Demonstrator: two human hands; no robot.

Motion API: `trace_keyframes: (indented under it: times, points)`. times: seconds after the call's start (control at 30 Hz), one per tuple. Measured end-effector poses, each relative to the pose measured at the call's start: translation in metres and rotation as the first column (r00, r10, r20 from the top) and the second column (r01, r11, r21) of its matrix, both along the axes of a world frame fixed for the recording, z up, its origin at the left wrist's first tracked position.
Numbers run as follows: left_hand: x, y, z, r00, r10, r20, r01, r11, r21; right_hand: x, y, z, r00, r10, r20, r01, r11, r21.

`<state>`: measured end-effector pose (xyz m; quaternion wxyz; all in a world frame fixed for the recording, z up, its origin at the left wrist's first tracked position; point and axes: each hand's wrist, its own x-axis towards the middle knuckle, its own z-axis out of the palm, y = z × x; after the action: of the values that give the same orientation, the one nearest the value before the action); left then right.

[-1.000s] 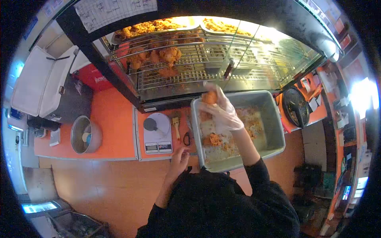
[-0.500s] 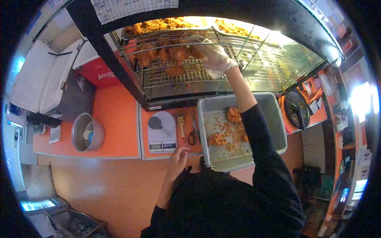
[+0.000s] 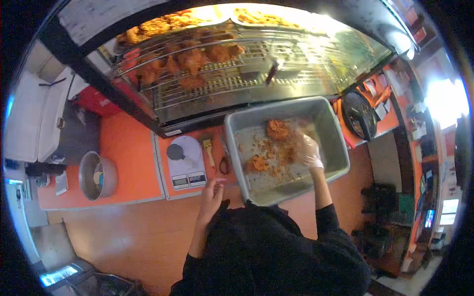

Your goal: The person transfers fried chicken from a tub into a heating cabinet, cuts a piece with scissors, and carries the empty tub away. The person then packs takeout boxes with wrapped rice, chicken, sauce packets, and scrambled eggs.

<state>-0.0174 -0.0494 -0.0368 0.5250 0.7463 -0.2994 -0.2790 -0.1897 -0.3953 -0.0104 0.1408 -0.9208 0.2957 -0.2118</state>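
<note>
My right hand (image 3: pixel 309 150), in a clear glove, is low inside the grey tub (image 3: pixel 337 143), at the right of the fried pieces; its fingers are smeared by motion. A large fried piece (image 3: pixel 277 129) and a smaller one (image 3: pixel 258 163) lie in the tub among crumbs. Bare, my left hand (image 3: pixel 212 194) hovers by the counter's front edge, below the brush (image 3: pixel 209 152) and the black-handled scissors (image 3: pixel 224 166). Its fingers are bent together, and whether they hold anything is too small to tell. Left of the brush stands a white scale (image 3: pixel 189 169).
Behind the tub is a lit glass cabinet (image 3: pixel 207 106) with fried chicken (image 3: pixel 192 60) on wire racks. A metal pot (image 3: pixel 109 178) stands on the left counter, near an open white-lidded cooler (image 3: pixel 74 128). A black pan (image 3: pixel 359 116) sits to the right.
My right hand has come out of the cabinet and down into the tub. The view has shifted. My left hand stays near the counter edge.
</note>
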Motion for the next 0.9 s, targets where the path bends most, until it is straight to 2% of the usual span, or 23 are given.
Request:
trace_keyframes:
  times: [0.07,0.1,0.13,0.17,0.23,0.3,0.33,0.37,0.43,0.5,0.53,0.57,0.63,0.67,0.7,0.73,0.77,0.8,0.83,0.87,0.9]
  points:
    - [-0.003,-0.003,-0.005,1.000,-0.006,-0.011,0.006,1.000,0.004,-0.033,-0.007,0.012,0.997,-0.069,-0.016,0.068,0.995,-0.074]
    - [-0.005,-0.006,-0.005,1.000,0.003,-0.007,-0.003,1.000,0.006,-0.037,-0.003,0.039,0.994,-0.099,-0.044,0.095,0.991,-0.094]
    - [-0.007,-0.009,-0.004,0.999,0.006,-0.053,-0.007,0.999,-0.035,-0.048,-0.014,0.040,0.986,-0.075,-0.150,0.061,0.993,-0.097]
    - [-0.007,-0.012,-0.006,0.998,-0.016,-0.056,0.014,0.999,-0.034,-0.055,-0.022,0.037,0.984,-0.096,-0.153,0.082,0.992,-0.096]
    - [-0.006,-0.018,-0.013,0.990,-0.037,0.139,0.050,0.995,-0.084,-0.064,-0.042,0.015,0.883,0.079,-0.462,-0.018,0.991,0.134]
    - [-0.012,-0.024,-0.005,0.996,-0.042,0.075,0.046,0.997,-0.056,-0.080,-0.062,-0.042,0.954,0.102,-0.283,0.050,0.874,0.484]
    - [-0.015,-0.025,-0.001,0.999,-0.037,0.012,0.038,0.999,-0.022,-0.070,-0.049,-0.039,0.910,0.178,-0.375,-0.097,0.970,0.224]
    - [-0.017,-0.027,0.001,0.999,-0.038,0.013,0.039,0.999,-0.024,-0.065,-0.043,-0.038,0.850,0.215,-0.481,-0.266,0.963,-0.039]
    - [-0.021,-0.028,0.004,0.991,-0.060,0.123,0.065,0.997,-0.035,-0.062,-0.044,-0.052,0.785,0.249,-0.567,-0.381,0.916,-0.124]
    - [-0.027,-0.025,-0.020,0.994,-0.045,0.102,0.050,0.998,-0.044,-0.047,-0.031,-0.055,0.726,0.206,-0.656,-0.320,0.946,-0.058]
    - [-0.028,-0.024,-0.034,0.996,-0.027,0.080,0.031,0.998,-0.055,-0.046,-0.025,-0.045,0.738,0.134,-0.662,-0.296,0.945,-0.138]
    - [-0.028,-0.024,-0.031,0.996,-0.020,0.081,0.025,0.998,-0.055,-0.038,-0.023,-0.037,0.738,0.139,-0.661,-0.302,0.943,-0.139]
    - [-0.028,-0.024,-0.021,0.998,-0.050,0.029,0.049,0.999,0.023,-0.029,-0.021,-0.026,0.547,0.041,-0.836,-0.177,0.982,-0.067]
    - [-0.028,-0.025,-0.022,0.998,-0.048,0.031,0.047,0.999,0.022,-0.030,-0.019,-0.012,0.548,0.042,-0.835,-0.179,0.981,-0.068]
    - [-0.028,-0.025,-0.023,0.997,-0.037,0.069,0.037,0.999,-0.009,-0.032,-0.015,0.007,0.846,0.187,-0.499,-0.004,0.938,0.346]
    - [-0.029,-0.024,-0.025,0.994,-0.026,0.106,0.030,0.999,-0.038,-0.034,-0.012,0.019,0.993,0.098,-0.063,-0.022,0.687,0.727]
    - [-0.030,-0.023,-0.020,0.994,-0.026,0.106,0.030,0.999,-0.036,-0.037,-0.012,0.027,0.993,0.098,-0.062,-0.022,0.685,0.728]
    - [-0.031,-0.022,-0.014,0.999,-0.031,0.035,0.031,0.999,0.012,-0.041,-0.014,0.033,0.978,-0.011,0.210,-0.195,0.328,0.924]
    - [-0.031,-0.025,-0.010,0.999,-0.033,-0.035,0.035,0.998,0.056,-0.044,-0.018,0.037,0.890,-0.215,0.403,-0.421,-0.048,0.906]
    - [-0.031,-0.026,-0.013,0.999,-0.035,-0.034,0.037,0.998,0.050,-0.041,-0.016,0.039,0.792,-0.356,0.496,-0.588,-0.228,0.776]
    - [-0.031,-0.025,-0.019,0.999,-0.040,-0.003,0.040,0.998,0.038,-0.042,-0.015,0.044,0.791,-0.358,0.495,-0.588,-0.225,0.777]
